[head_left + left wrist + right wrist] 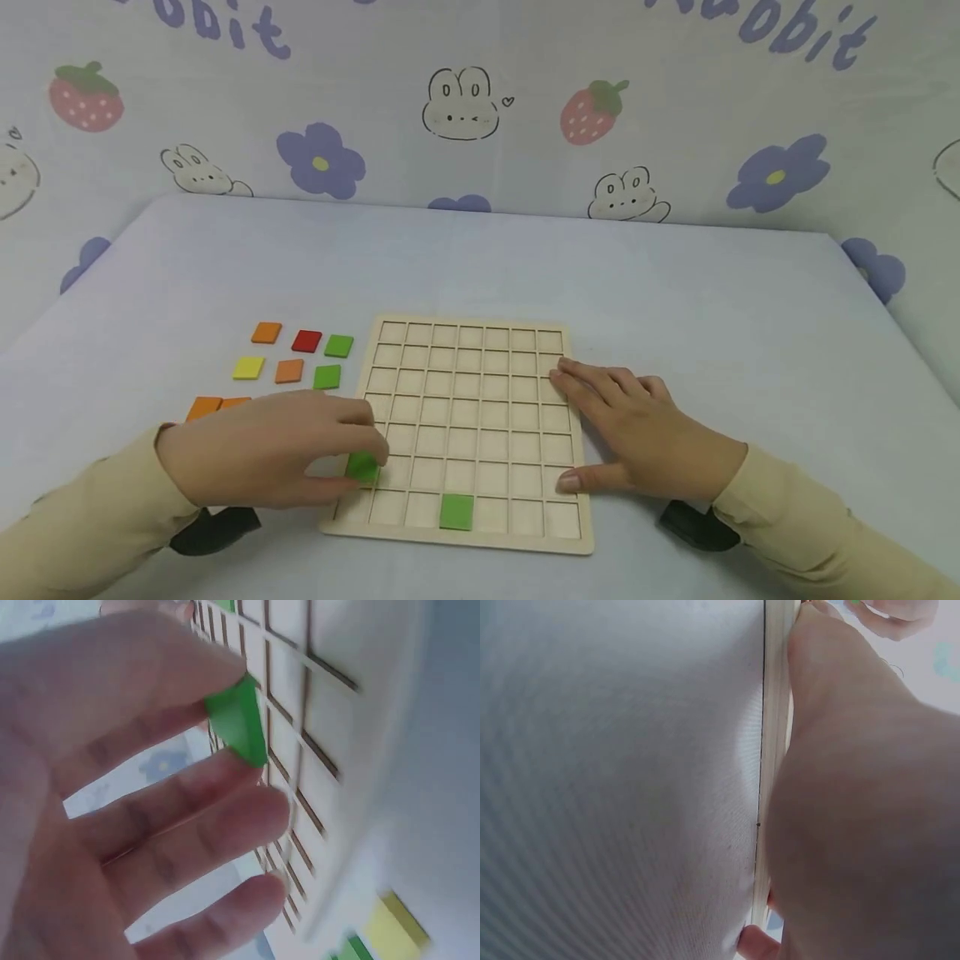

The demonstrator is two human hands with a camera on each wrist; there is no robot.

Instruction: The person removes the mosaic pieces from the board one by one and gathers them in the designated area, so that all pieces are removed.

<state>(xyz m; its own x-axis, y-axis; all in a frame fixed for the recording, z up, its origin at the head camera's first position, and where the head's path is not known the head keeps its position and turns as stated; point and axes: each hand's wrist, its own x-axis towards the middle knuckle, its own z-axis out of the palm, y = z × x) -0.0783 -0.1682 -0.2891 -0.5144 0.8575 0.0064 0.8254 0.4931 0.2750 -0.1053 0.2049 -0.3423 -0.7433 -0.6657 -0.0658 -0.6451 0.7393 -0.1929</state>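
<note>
Over the lower left of a wooden grid board (465, 542), my left hand (273, 450) pinches a green square tile (363, 468) between thumb and fingers. The left wrist view shows that tile (238, 724) tilted at the fingertips, close to the grid, with the other fingers extended. Another green tile (456, 512) sits in a bottom-row square near the middle. My right hand (652, 433) rests along the board's right edge, fingers spread and thumb on the rim. In the right wrist view, the board's side (769, 772) runs beside the hand.
Left of the board lie loose tiles: a red one (307, 341), a yellow one (249, 367), green ones (339, 346) and several orange ones (266, 332). My left hand partly covers the nearest orange tiles (204, 407). A patterned cloth (510, 167) hangs behind the white table (712, 300).
</note>
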